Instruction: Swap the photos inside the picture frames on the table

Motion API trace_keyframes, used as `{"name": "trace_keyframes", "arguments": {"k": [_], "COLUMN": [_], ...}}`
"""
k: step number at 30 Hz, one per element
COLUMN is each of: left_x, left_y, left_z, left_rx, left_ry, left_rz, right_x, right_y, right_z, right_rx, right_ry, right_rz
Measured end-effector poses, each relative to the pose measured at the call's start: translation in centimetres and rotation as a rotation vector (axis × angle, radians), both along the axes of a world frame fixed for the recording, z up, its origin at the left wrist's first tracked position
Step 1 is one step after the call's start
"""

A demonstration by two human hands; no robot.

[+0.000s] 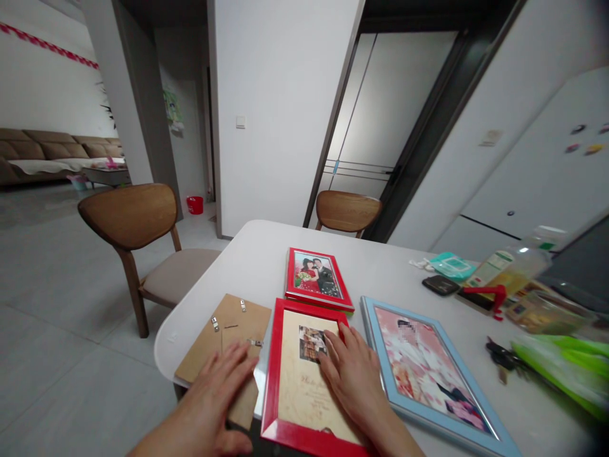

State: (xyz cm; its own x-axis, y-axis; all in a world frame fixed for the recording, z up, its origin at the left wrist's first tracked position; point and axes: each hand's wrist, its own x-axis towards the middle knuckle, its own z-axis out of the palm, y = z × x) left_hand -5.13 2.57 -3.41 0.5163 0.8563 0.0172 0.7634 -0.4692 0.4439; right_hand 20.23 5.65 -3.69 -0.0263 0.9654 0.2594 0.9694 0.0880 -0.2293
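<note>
My left hand (214, 400) lies over a brown backing board (197, 352) with metal clips, its fingers stretched out and thumb apart. Part of the board is hidden beneath it. My right hand (354, 377) rests, fingers extended, on a red picture frame (273, 387). Inside this frame is a cream sheet (297, 406) with a small photo and faint lettering. A smaller red frame (318, 276) with a photo of a couple lies just beyond. To the right of my right hand lies a large light-blue frame (431, 374) with a portrait.
On the table's (375, 260) right side are a black case (441, 285), a teal wipes pack (451, 265), a bottle of yellow liquid (514, 263), keys (502, 358) and a green bag (566, 362). Wooden chairs stand at the left (128, 216) and the far side (349, 211).
</note>
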Motion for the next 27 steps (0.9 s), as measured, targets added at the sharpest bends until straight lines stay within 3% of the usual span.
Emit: {"name": "trace_keyframes", "arguments": {"k": [3,6,9,12,15,19,23,27], "left_x": [-3.7,-5.6,-6.2,-6.2,-4.6,0.4,6.0,8.6], "left_y": [0.5,1.0,1.5,1.5,0.8,-0.5,-0.7,-0.1], "left_z": [-0.6,-1.5,-2.4,-2.4,-1.3,0.2,0.1,-0.3], "left_rx": [0.082,0.204,0.315,0.44,0.573,0.594,0.324,0.11], "left_ry": [0.087,0.046,-0.007,-0.058,-0.133,-0.194,-0.158,-0.079], "left_rz": [0.187,0.243,0.238,0.213,0.158,0.032,-0.104,-0.081], "right_x": [-3.7,-9.1,-13.2,-14.1,-11.7,-5.2,0.8,2.8], "right_y": [-1.3,-2.6,-2.8,-2.5,-2.9,-4.6,-5.4,-5.0], "right_z": [1.4,1.7,1.0,1.1,2.6,3.6,1.3,-1.3], "right_rx": [0.004,-0.058,-0.088,-0.127,-0.124,-0.072,-0.092,-0.065], "right_ry": [0.157,0.257,0.259,0.375,0.481,0.41,0.315,0.23], "right_rz": [0.196,0.402,0.391,0.38,0.401,0.402,0.32,0.283]}}
